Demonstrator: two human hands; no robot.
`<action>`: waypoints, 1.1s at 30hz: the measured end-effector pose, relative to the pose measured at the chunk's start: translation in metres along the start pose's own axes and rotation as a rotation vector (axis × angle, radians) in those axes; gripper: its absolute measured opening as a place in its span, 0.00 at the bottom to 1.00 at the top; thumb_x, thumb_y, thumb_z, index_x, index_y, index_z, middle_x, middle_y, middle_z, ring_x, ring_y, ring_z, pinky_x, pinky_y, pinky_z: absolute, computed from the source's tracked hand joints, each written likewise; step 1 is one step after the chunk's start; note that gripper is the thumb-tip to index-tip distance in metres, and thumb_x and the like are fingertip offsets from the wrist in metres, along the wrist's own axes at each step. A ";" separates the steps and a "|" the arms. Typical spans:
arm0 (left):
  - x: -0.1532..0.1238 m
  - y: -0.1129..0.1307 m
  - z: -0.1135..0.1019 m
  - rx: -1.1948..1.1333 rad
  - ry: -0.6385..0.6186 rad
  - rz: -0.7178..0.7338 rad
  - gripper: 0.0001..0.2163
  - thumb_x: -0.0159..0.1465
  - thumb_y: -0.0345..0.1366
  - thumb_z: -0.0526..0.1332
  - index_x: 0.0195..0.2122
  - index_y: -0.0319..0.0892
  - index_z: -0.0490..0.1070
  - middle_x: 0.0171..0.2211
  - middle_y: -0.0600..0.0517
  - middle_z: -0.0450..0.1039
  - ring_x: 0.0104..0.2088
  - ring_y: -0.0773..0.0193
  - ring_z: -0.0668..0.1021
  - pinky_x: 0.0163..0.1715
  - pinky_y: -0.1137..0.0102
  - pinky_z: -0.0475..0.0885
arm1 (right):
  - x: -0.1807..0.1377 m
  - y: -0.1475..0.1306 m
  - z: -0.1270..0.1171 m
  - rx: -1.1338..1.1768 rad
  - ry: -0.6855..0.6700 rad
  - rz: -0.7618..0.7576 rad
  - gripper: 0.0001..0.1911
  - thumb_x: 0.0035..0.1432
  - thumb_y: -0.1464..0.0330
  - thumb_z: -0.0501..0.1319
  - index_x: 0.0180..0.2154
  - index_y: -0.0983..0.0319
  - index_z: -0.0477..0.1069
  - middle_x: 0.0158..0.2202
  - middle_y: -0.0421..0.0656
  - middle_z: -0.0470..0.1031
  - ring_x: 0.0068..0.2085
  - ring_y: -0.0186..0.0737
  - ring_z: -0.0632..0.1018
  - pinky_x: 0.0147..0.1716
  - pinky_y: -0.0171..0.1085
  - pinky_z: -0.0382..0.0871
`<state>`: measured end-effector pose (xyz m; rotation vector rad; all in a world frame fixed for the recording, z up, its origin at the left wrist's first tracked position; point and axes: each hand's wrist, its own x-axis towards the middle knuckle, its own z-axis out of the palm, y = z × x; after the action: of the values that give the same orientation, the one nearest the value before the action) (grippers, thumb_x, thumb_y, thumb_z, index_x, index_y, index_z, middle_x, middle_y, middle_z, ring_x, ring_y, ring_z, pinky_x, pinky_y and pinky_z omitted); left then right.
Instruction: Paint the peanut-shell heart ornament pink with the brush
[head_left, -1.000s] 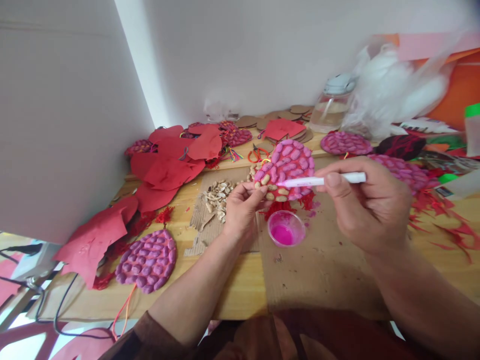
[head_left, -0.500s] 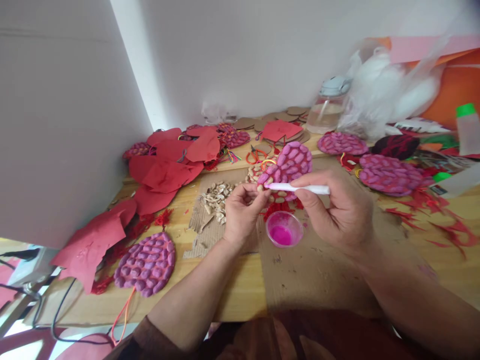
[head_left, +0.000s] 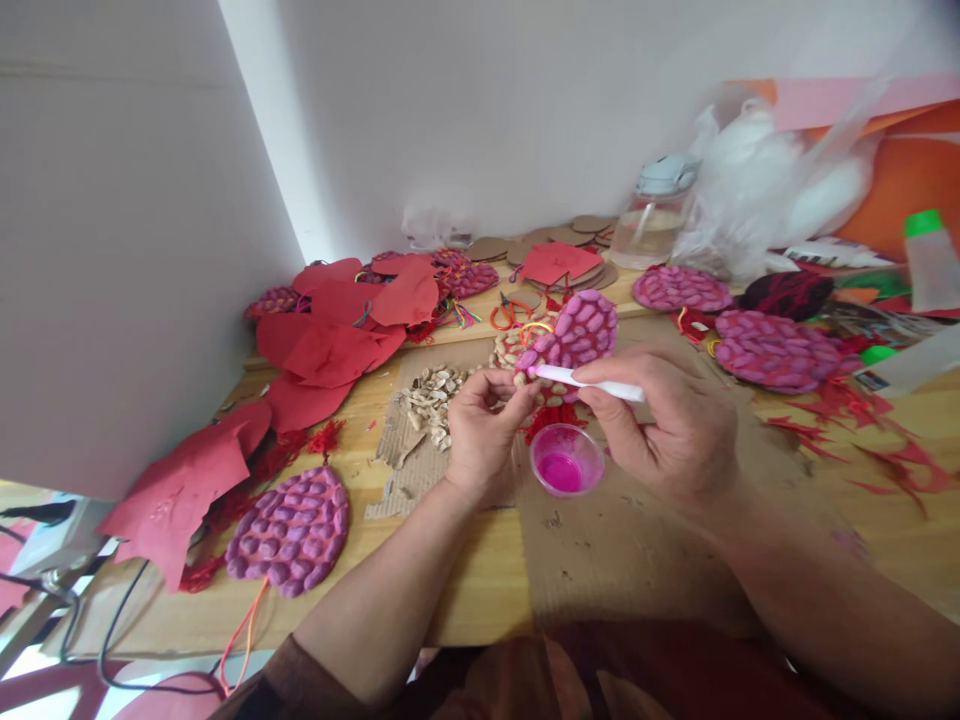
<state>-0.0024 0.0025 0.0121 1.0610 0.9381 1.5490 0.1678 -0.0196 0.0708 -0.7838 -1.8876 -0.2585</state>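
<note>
My left hand (head_left: 484,420) pinches the lower left edge of an ornament (head_left: 585,328) covered in peanut shells. Most of its shells are pink; a few low ones are still pale tan. In my right hand (head_left: 667,420) is a white-handled paintbrush (head_left: 600,383), held between thumb and fingers. Its pink tip touches a shell close to my left fingertips. Just below the ornament stands a small clear cup (head_left: 568,490) of bright pink paint. Red tassel threads (head_left: 555,418) hang beneath the ornament, and my right fingers hide part of its lower right side.
Peanut shells (head_left: 429,405) lie on cardboard (head_left: 600,560). Red paper cutouts (head_left: 330,340) pile up at left, near a finished pink ornament (head_left: 289,530). Behind are orange-handled scissors (head_left: 510,312) and a lidded jar (head_left: 651,225). More ornaments (head_left: 776,350) and red scraps (head_left: 885,430) sit at right.
My right hand has shifted slightly left and the paintbrush now slants down more to the right, its tip staying on the same area. The ornament has tipped slightly; my left hand keeps its hold.
</note>
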 end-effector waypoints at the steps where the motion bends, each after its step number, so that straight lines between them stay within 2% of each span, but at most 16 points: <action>1: 0.000 0.000 0.000 0.004 0.004 0.000 0.16 0.53 0.40 0.77 0.35 0.39 0.73 0.28 0.51 0.79 0.28 0.67 0.82 0.31 0.73 0.77 | 0.000 0.000 0.000 -0.006 0.010 -0.003 0.07 0.61 0.75 0.65 0.42 0.60 0.74 0.35 0.43 0.82 0.38 0.40 0.79 0.43 0.39 0.72; 4: 0.000 0.000 0.001 0.008 0.012 0.009 0.15 0.53 0.39 0.76 0.35 0.39 0.73 0.28 0.51 0.79 0.28 0.67 0.81 0.31 0.73 0.77 | -0.001 0.001 -0.001 -0.001 0.018 -0.007 0.07 0.61 0.75 0.65 0.42 0.60 0.74 0.35 0.43 0.82 0.37 0.41 0.79 0.42 0.40 0.72; 9: -0.001 0.001 0.001 0.078 0.030 0.067 0.13 0.53 0.38 0.76 0.34 0.39 0.75 0.29 0.52 0.79 0.28 0.68 0.80 0.31 0.74 0.76 | -0.005 0.001 0.000 -0.006 -0.043 0.007 0.07 0.62 0.73 0.65 0.43 0.60 0.73 0.35 0.43 0.81 0.39 0.44 0.77 0.41 0.43 0.71; 14: -0.001 0.004 0.002 0.084 0.043 0.057 0.13 0.54 0.37 0.75 0.33 0.39 0.74 0.28 0.52 0.78 0.27 0.68 0.80 0.31 0.73 0.76 | -0.006 0.001 0.000 -0.047 0.001 -0.009 0.06 0.62 0.73 0.65 0.42 0.62 0.73 0.33 0.43 0.79 0.38 0.43 0.76 0.40 0.44 0.69; 20: -0.002 0.007 0.004 0.082 0.049 0.069 0.12 0.54 0.37 0.75 0.32 0.39 0.74 0.28 0.53 0.78 0.27 0.68 0.79 0.32 0.73 0.76 | -0.007 0.001 0.001 -0.005 -0.034 0.015 0.06 0.62 0.73 0.65 0.42 0.62 0.74 0.35 0.43 0.81 0.40 0.43 0.77 0.42 0.44 0.70; 27: 0.000 0.003 -0.002 0.113 0.021 0.040 0.15 0.53 0.40 0.75 0.35 0.40 0.73 0.29 0.51 0.79 0.29 0.65 0.81 0.32 0.71 0.77 | -0.003 0.002 -0.001 -0.043 0.045 0.034 0.02 0.64 0.72 0.63 0.40 0.62 0.74 0.34 0.43 0.80 0.38 0.40 0.78 0.42 0.42 0.68; 33: 0.000 0.003 -0.002 0.146 0.036 0.059 0.13 0.54 0.38 0.75 0.34 0.39 0.74 0.29 0.52 0.78 0.28 0.67 0.80 0.31 0.72 0.76 | -0.003 0.003 -0.001 -0.033 0.026 0.067 0.03 0.64 0.71 0.63 0.40 0.61 0.74 0.34 0.43 0.80 0.38 0.42 0.78 0.41 0.43 0.68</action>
<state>-0.0049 0.0019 0.0146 1.1759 1.0663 1.5707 0.1716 -0.0189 0.0686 -0.8601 -1.8333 -0.2574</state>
